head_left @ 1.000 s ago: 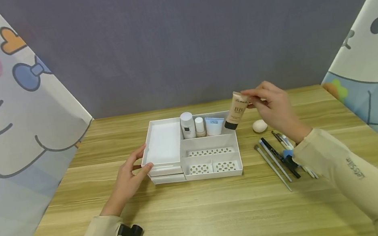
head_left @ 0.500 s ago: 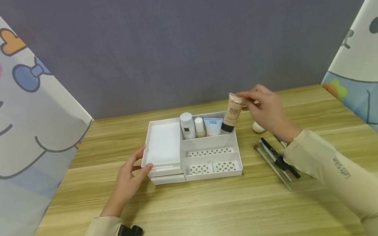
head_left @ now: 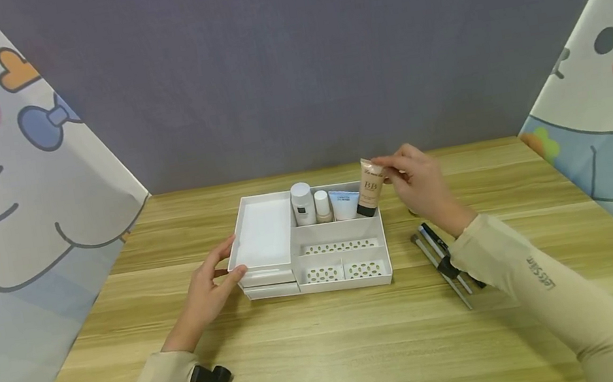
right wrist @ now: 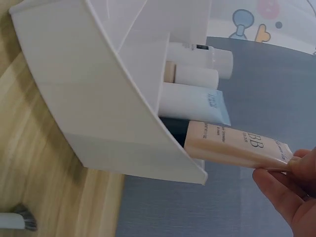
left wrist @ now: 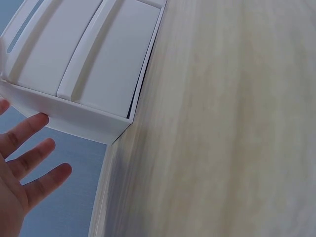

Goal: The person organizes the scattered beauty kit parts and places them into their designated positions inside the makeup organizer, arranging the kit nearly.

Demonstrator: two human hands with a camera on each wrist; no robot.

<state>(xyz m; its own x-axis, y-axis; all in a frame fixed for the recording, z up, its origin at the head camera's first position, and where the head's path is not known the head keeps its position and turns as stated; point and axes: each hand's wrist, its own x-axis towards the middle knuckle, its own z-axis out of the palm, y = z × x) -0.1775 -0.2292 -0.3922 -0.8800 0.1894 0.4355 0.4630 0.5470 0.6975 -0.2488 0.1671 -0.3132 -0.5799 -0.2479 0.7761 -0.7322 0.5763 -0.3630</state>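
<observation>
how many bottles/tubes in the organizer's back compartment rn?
4, in a row: white bottle leftmost, small bottle, blue tube, then the BB cream tube, cap down, pinched by the right hand. None seems hidden.

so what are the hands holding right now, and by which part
The right hand pinches the beige BB cream tube by its flat top end, cap down in the organizer's back compartment. The left hand holds nothing, fingers touching the organizer's left corner.

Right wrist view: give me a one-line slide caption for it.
Right hand pinches the crimped end of a beige BB cream tube, its black cap inside the white organizer beside a blue tube and two bottles.
</observation>
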